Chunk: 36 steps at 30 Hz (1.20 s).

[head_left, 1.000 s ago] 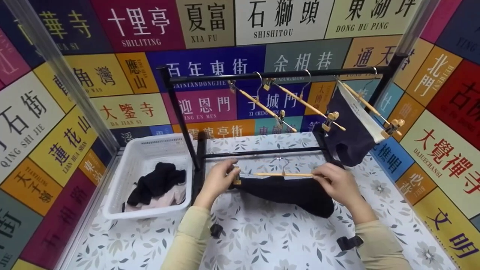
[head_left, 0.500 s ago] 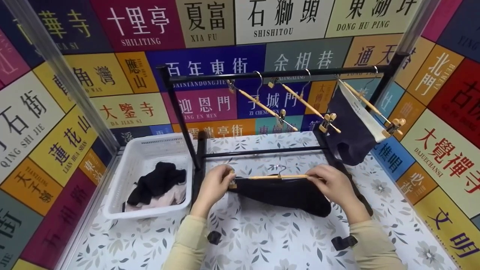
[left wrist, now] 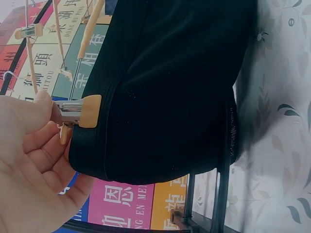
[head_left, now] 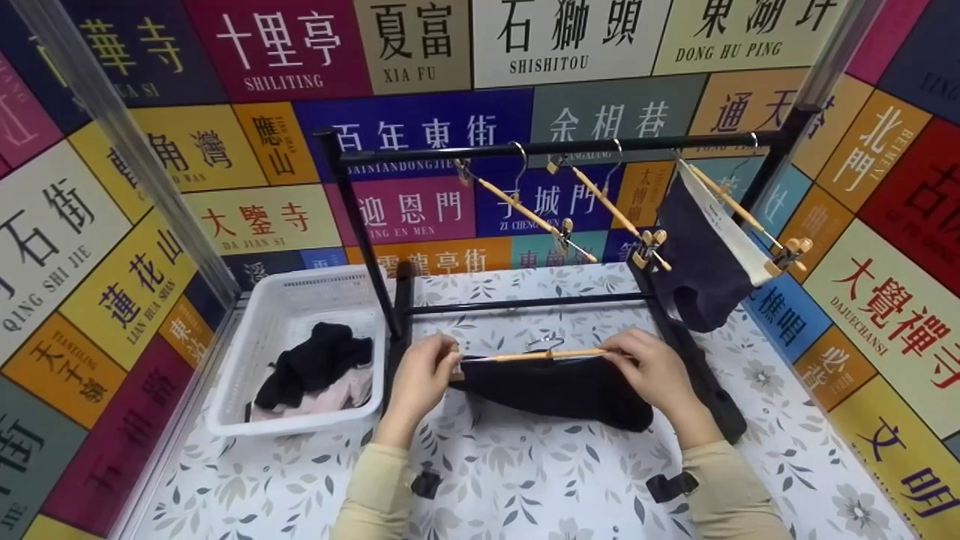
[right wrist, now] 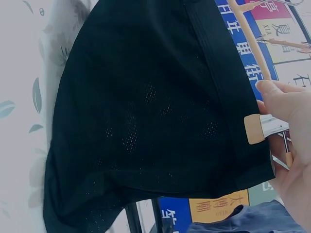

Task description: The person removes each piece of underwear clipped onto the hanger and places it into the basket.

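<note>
A pair of black underpants [head_left: 551,386] hangs by its waistband from a wooden clip hanger [head_left: 517,357], close over the table in front of the rack. My left hand [head_left: 427,375] pinches the clip at the hanger's left end; in the left wrist view this clip [left wrist: 87,111] bites the waistband. My right hand [head_left: 649,367] holds the other end, thumb on the wooden bar. Beside its fingers in the right wrist view, the second clip [right wrist: 260,128] grips the waistband too. The hanger's metal hook [head_left: 553,341] tilts toward the rack.
Behind stands a black rack [head_left: 480,156] bearing two bare hangers [head_left: 517,202] and navy underpants [head_left: 701,255] on a third, at right. To the left, a white basket [head_left: 225,397] holds a black garment [head_left: 319,364] and a pale pink one [head_left: 322,397]. Printed panels surround the table.
Both hands have shifted left and slightly toward the body, taking the hanger and black underpants along. On the rack, the middle bare hanger has swung a little.
</note>
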Each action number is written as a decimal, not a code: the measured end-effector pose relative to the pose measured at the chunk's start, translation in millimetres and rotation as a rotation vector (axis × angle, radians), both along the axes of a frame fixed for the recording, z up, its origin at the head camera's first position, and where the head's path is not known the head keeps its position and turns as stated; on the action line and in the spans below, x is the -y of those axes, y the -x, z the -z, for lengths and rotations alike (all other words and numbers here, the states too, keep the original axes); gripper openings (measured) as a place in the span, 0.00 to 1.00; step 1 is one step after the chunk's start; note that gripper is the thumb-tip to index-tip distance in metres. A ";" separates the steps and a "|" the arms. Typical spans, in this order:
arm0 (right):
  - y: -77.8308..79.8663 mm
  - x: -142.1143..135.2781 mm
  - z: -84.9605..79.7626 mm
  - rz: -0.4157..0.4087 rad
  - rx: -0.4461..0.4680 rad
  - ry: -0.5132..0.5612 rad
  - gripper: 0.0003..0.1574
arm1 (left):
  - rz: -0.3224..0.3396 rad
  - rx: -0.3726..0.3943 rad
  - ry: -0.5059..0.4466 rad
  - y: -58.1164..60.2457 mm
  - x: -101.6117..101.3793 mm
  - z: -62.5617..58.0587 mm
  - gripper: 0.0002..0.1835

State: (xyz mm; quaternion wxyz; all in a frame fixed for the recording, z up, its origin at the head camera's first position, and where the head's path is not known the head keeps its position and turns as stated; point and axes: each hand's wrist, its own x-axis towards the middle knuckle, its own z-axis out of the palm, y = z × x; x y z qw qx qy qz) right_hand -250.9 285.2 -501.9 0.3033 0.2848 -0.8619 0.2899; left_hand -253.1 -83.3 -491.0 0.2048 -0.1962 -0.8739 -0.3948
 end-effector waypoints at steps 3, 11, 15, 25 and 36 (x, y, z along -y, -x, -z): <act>1.0 2.3 5.4 0.004 0.013 0.011 0.12 | -0.012 0.001 0.000 -0.8 1.4 4.3 0.06; 2.4 9.9 19.3 0.039 0.079 0.030 0.10 | -0.019 -0.019 -0.011 0.0 6.5 15.5 0.04; 3.1 13.5 24.5 0.049 0.090 0.036 0.10 | -0.011 -0.024 -0.026 -0.1 8.5 19.8 0.04; 4.6 17.0 39.4 0.037 0.019 0.063 0.13 | -0.055 -0.055 0.001 -1.8 10.2 31.2 0.05; 4.1 17.8 44.2 0.038 0.028 0.076 0.12 | -0.076 -0.069 0.000 -1.4 8.8 36.3 0.05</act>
